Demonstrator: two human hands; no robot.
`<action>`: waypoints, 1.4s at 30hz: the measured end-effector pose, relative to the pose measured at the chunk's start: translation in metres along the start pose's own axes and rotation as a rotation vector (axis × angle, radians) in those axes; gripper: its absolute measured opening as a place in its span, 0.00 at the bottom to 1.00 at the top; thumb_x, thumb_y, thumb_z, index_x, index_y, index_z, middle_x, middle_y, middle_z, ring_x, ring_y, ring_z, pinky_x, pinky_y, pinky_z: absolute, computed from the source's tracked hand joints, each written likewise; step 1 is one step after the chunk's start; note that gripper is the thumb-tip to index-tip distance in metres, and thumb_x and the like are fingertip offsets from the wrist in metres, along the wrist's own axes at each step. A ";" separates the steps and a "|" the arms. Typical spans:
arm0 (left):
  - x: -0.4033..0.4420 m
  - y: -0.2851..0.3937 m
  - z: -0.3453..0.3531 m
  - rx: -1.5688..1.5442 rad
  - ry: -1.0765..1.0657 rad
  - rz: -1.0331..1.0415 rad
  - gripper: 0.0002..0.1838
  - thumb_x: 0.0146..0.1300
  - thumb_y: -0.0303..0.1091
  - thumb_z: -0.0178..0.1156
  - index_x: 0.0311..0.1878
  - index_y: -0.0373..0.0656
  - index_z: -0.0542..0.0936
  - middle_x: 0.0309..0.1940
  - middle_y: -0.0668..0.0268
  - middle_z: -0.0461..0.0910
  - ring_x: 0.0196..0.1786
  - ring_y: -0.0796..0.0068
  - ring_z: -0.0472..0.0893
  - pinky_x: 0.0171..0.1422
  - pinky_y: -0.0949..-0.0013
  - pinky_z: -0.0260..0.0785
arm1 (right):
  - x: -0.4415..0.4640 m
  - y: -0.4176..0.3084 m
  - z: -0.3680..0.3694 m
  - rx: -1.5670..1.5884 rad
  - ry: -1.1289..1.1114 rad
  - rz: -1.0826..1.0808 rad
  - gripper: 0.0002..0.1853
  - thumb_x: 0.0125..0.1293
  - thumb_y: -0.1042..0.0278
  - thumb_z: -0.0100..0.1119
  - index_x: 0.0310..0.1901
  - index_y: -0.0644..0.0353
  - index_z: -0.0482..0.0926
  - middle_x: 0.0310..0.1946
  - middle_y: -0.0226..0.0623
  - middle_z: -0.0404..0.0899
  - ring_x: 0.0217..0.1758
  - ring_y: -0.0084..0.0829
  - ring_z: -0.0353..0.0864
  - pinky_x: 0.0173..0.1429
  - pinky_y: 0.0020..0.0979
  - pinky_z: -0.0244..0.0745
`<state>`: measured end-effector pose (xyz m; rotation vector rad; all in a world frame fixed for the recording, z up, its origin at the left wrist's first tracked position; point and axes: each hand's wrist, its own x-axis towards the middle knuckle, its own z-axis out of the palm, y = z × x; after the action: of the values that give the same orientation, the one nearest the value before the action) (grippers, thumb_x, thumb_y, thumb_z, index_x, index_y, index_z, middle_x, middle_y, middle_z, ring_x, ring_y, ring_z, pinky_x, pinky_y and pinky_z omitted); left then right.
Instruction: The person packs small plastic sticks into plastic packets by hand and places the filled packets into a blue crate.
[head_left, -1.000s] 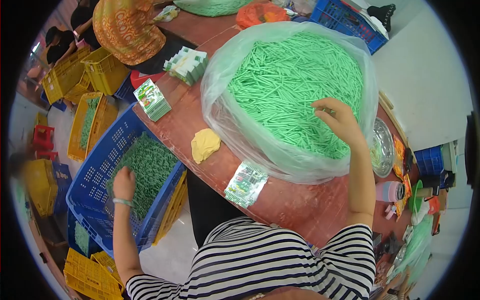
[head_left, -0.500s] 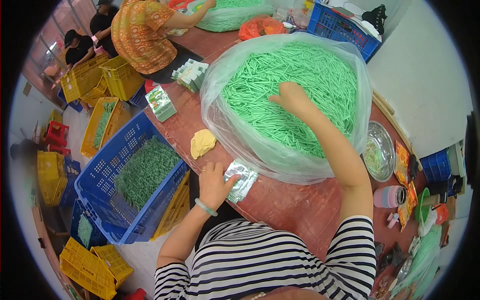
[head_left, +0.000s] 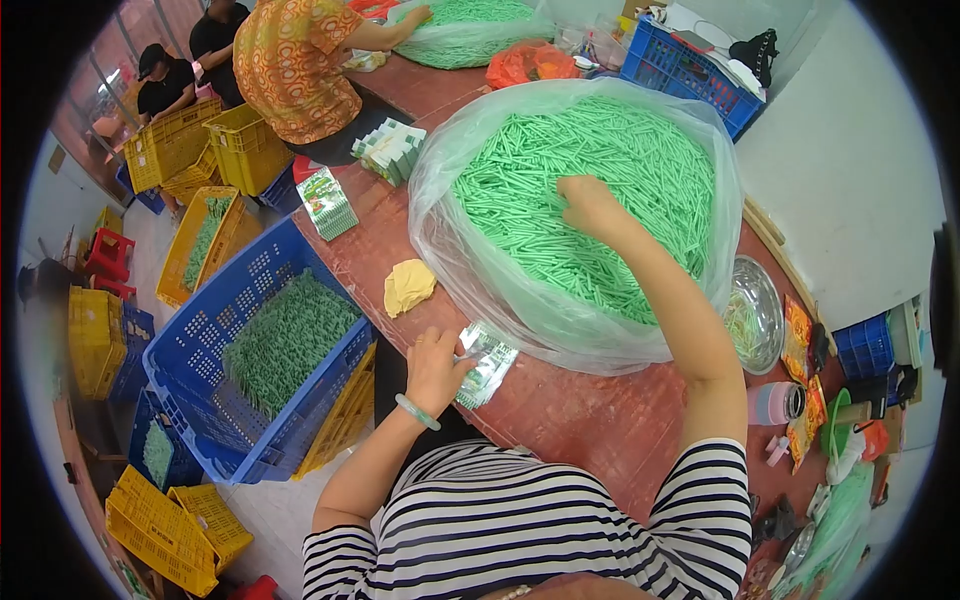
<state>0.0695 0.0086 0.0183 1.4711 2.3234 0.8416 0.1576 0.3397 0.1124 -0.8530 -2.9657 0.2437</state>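
A large clear plastic bag [head_left: 440, 215] stands open on the red table, full of thin pale-green sticks [head_left: 660, 160]. My right hand [head_left: 597, 207] is down among the sticks, its fingers curled in a pinch; the fingertips are partly hidden. At the table's near edge lies a small pile of shiny green-and-white printed packets [head_left: 492, 368]. My left hand [head_left: 436, 365] is at the pile's left side, thumb and forefinger closed on a packet's edge. Just beyond it rests a crumpled yellow cloth [head_left: 409, 287].
Stacked printed packets [head_left: 328, 203] and another bundle [head_left: 388, 150] stand at the table's far left. A blue crate [head_left: 215, 360] of green pieces is left of the table. On the right are a metal bowl [head_left: 768, 325] and pink bottle [head_left: 775, 404]. A co-worker [head_left: 295, 70] sits beyond.
My left hand's fingers, spread flat beside the packets before, have bent and drawn together at the edge. My right hand stays among the sticks, slightly shifted. The whole view has moved a little.
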 end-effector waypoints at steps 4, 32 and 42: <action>0.004 -0.007 0.007 -0.164 -0.035 -0.059 0.16 0.48 0.30 0.71 0.38 0.42 0.74 0.26 0.60 0.76 0.35 0.56 0.76 0.40 0.55 0.63 | -0.006 0.003 0.004 -0.012 0.037 0.010 0.16 0.48 0.82 0.59 0.42 0.66 0.78 0.39 0.54 0.81 0.45 0.52 0.80 0.48 0.45 0.75; 0.001 -0.010 -0.030 -1.510 0.004 -0.313 0.11 0.71 0.29 0.54 0.53 0.37 0.78 0.44 0.65 0.84 0.47 0.76 0.82 0.52 0.70 0.75 | -0.038 0.017 -0.033 0.600 0.108 0.214 0.10 0.58 0.66 0.64 0.36 0.64 0.81 0.22 0.35 0.75 0.23 0.26 0.72 0.30 0.34 0.68; 0.038 0.042 -0.034 -1.671 -0.211 -0.349 0.05 0.68 0.26 0.57 0.46 0.37 0.77 0.41 0.63 0.83 0.41 0.78 0.83 0.46 0.72 0.78 | -0.062 0.029 -0.033 0.855 0.129 0.163 0.08 0.57 0.72 0.65 0.38 0.65 0.81 0.25 0.32 0.79 0.23 0.21 0.75 0.30 0.26 0.72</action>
<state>0.0663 0.0441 0.0733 0.3214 0.8761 1.6632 0.2284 0.3357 0.1400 -0.9007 -2.2806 1.2718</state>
